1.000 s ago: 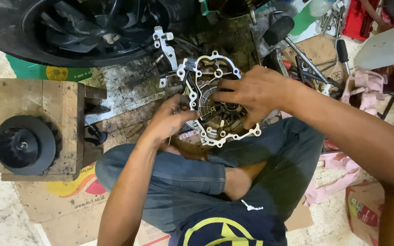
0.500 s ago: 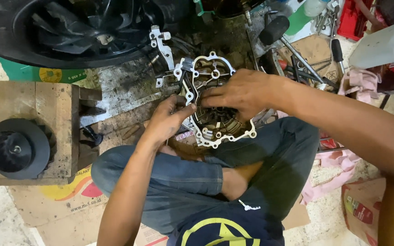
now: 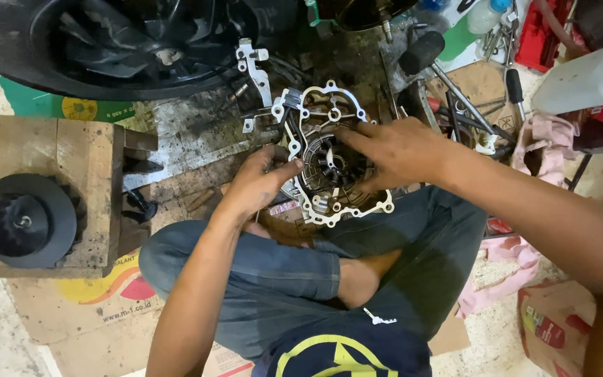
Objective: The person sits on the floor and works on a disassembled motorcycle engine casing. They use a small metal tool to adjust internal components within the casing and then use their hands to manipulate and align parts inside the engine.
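A silver engine side cover (image 3: 329,112) with a round coil stator (image 3: 328,167) inside lies on the greasy floor in front of my crossed legs. My left hand (image 3: 258,180) grips the cover's left rim, thumb against the edge. Over the cover's right side lies my right hand (image 3: 392,150), its fingers spread and the fingertips pressing on the stator and the metal around it. The cover's lower right part is hidden under that hand.
A black wheel with tyre (image 3: 106,42) fills the top left. A wooden block (image 3: 71,167) at left carries a black round pulley (image 3: 26,220). A small metal bracket (image 3: 254,66), tools (image 3: 469,98), pink rags (image 3: 546,146) and a white jug (image 3: 587,80) lie around.
My right hand has slid a little down and right over the cover, its fingers now spread flatter on the stator. The left hand keeps its hold on the left rim.
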